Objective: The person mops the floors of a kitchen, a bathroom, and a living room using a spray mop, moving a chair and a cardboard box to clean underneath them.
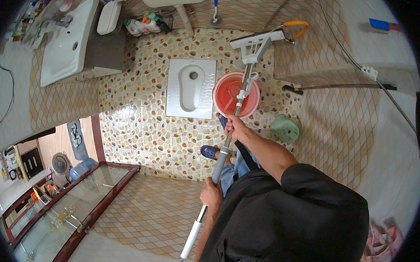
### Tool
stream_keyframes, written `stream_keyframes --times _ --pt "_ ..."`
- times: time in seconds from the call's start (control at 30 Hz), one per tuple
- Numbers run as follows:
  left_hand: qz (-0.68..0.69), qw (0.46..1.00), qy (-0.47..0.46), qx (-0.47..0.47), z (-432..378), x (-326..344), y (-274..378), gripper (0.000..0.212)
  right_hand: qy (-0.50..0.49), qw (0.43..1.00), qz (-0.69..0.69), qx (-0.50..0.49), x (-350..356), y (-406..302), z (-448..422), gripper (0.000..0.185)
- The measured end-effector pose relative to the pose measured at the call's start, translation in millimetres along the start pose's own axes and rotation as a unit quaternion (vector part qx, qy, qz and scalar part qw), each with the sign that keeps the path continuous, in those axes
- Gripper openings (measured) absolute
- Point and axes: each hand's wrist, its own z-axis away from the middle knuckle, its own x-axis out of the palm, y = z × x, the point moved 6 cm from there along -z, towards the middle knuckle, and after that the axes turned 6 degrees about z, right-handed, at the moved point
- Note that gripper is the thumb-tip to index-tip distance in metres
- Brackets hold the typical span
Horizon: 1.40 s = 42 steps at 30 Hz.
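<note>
A sponge mop (251, 66) with a long metal pole lies slantwise across the view. My right hand (234, 127) grips the pole at its middle, near the rim of a pink plastic basin (220, 103). Lower down, my left hand (211, 193) is closed around the pole just below its grey sleeve, above the white end grip. The mop's wide white head (257, 39) is beyond the basin, near the tiled ledge. Whether it touches anything there I cannot tell. In the basin lies a pink dipper (233, 90), partly behind the pole.
A white squat toilet (191, 89) is set in the pebble-patterned floor left of the basin. A green plastic stool (285, 129) stands at the right, by a long-handled tool (339, 86) at the wall. Bottles (147, 25), a washbasin (68, 42) and a glass-panelled door (68, 213) are around.
</note>
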Motion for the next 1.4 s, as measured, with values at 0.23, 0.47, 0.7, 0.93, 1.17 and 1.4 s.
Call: stream_keyframes --times 0.23,0.47,0.7,0.93,1.17,1.4 --pt "-0.001 0.999 -0.041 0.012 -9 -5 27 0.036 0.003 0.998 -0.056 -0.036 -8 -23 4 0.026" --pt "-0.003 0.995 -0.104 0.006 -17 -26 77 0.039 0.022 0.998 -0.027 -0.05 -21 -56 -1 0.027" --pt "0.044 0.992 -0.116 0.014 -34 -41 132 0.044 0.016 0.998 -0.007 -0.056 -23 -101 -9 0.035" --pt "0.097 0.984 -0.135 0.066 -54 -33 157 0.042 0.044 0.994 -0.019 -0.1 -19 -132 5 0.03" --pt "0.088 0.982 -0.146 0.083 -39 -54 169 0.041 0.024 0.992 -0.061 -0.109 -35 -128 13 0.031" --pt "0.048 0.99 -0.086 0.101 -16 -65 123 0.038 -0.008 0.99 -0.084 -0.109 -14 -84 29 0.032"
